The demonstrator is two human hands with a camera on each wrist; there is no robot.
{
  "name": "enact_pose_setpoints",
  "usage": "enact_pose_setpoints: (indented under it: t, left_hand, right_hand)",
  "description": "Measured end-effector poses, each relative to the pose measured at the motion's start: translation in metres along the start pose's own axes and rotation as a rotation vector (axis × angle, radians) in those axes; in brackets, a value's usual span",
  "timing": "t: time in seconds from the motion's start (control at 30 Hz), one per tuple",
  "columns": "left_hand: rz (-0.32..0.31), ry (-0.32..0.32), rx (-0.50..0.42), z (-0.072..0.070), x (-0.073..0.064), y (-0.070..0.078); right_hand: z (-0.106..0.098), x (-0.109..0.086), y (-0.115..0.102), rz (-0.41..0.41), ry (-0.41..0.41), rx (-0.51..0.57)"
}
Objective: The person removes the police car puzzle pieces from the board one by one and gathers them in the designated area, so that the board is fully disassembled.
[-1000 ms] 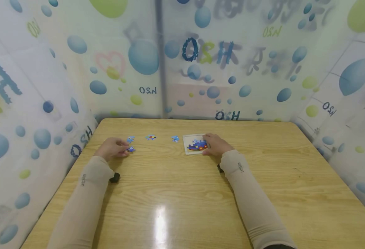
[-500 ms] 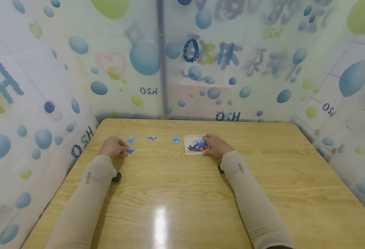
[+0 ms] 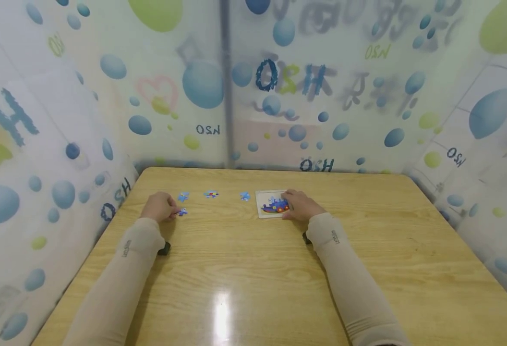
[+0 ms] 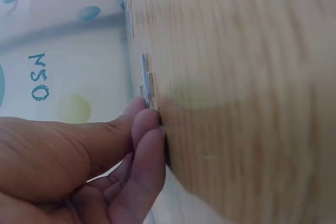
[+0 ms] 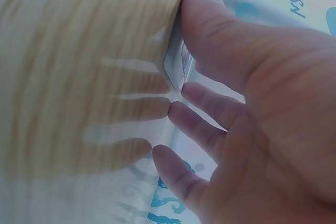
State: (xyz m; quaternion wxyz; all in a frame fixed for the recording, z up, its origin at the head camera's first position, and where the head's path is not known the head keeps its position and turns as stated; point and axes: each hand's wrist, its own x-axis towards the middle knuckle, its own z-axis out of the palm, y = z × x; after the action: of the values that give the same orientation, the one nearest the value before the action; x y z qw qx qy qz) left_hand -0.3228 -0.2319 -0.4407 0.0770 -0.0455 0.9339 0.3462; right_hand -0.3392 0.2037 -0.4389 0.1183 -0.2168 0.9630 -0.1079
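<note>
In the head view, my left hand (image 3: 159,206) is at the table's left side, thumb and fingertips pinching the edge of a small blue puzzle piece (image 3: 183,211). The left wrist view shows those fingertips together against a thin blue piece (image 4: 147,81) low on the wood. My right hand (image 3: 304,206) holds the right end of a square, pale-framed puzzle board (image 3: 259,215) bearing a blue and red ship picture. Its thumb lies along the board's edge (image 5: 169,66) in the right wrist view, with the other fingertips touching the tabletop. The hand covers the board's right part.
Three loose puzzle pieces lie in a row towards the back: a blue one (image 3: 183,196), a multicoloured one (image 3: 211,194) and another blue one (image 3: 245,196) beside the board. The wooden table (image 3: 253,264) meets printed curtains (image 3: 262,110) behind and at both sides.
The left hand has shifted slightly rightwards, and the piece at its fingertips has turned a little. The right hand stays on the board. The whole head view has tipped slightly.
</note>
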Motion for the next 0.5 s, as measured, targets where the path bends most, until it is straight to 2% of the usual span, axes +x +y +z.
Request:
enact_pose_setpoints:
  t: [0.1,0.23,0.37,0.5]
  left_hand:
    - [-0.004,0.006,-0.025,-0.001,-0.003,0.0]
    - [0.039,0.043,0.053,0.0,-0.006,0.001]
    - [0.142,0.087,0.176,0.003,-0.009,0.013]
    - [0.264,0.063,0.218,0.011,-0.008,0.038]
  right_hand:
    - [0.0,-0.001,-0.001,-0.004,0.004,-0.002]
    - [0.001,-0.002,-0.001,-0.001,-0.003,-0.001]
    - [0.0,-0.003,-0.002,-0.003,-0.008,0.009]
    - [-0.002,-0.001,-0.001,-0.003,-0.005,0.014]
